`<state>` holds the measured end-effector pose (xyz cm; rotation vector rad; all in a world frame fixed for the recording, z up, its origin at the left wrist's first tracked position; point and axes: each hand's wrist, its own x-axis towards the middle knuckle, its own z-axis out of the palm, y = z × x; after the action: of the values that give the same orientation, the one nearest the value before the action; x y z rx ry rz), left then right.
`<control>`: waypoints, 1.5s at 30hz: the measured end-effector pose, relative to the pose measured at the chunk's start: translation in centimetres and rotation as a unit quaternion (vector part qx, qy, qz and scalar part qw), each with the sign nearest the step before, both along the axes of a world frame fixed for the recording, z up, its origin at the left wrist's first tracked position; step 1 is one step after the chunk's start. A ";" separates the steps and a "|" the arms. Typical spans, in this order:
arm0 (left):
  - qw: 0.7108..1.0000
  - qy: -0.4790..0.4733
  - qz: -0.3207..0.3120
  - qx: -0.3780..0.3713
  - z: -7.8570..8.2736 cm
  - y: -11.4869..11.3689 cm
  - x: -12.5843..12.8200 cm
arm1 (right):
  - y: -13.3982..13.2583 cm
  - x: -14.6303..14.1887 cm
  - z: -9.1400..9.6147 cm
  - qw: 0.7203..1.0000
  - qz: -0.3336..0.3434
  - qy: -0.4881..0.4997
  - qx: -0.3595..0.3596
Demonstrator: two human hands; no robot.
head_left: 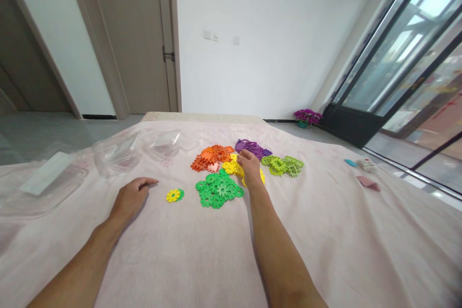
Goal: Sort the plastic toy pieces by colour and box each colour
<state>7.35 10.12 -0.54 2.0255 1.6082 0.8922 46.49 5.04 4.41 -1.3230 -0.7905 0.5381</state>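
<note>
1. Far left: a clear plastic box (77, 180) with a pale panel (46, 173); whether the panel lies inside or is a label, I cannot tell. Two more clear boxes (111, 158) sit just beyond, also showing pale panels.
2. The left hand (130, 198) rests on the pink cloth (173, 260), index finger stretched out, other fingers curled; its underside is hidden, so I cannot tell whether it grips anything.
3. Just right of that fingertip, a yellow disc (173, 196) overlaps a green disc (181, 194).
4. In the middle, the orange pile (211, 154), with a pink piece (213, 167) at its near side, lies beyond the green pile (218, 190).
5. The right hand (250, 166), fingers partly bent, partly covers the yellow pile (234, 167); its grip cannot be told.
6. The purple pile (254, 148) lies beyond that hand, the lime pile (283, 165) to its right.
7. Bare cloth separates the lime pile from a small white box (367, 165) near the right edge.
</note>
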 end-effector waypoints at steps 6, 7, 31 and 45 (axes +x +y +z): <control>1.000 -0.002 0.005 -0.015 0.2 -0.2 0.1 | 0.2 -6.6 0.2 0.977 0.114 -0.176 -0.046; 1.000 -0.003 0.004 -0.015 0.2 -0.3 0.2 | -0.1 -7.9 0.3 0.962 0.149 -0.223 -0.043; 1.000 -0.004 -0.005 -0.010 0.7 -0.6 0.3 | -3.8 -16.6 -0.3 0.740 0.268 -0.608 -0.109; 1.000 -0.004 -0.006 -0.004 0.6 -0.4 0.2 | -2.1 -10.6 3.1 0.889 0.168 -0.412 -0.109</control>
<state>7.58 9.68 0.04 2.0207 1.5914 0.8870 35.87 2.97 7.48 -1.6478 -1.7263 0.3185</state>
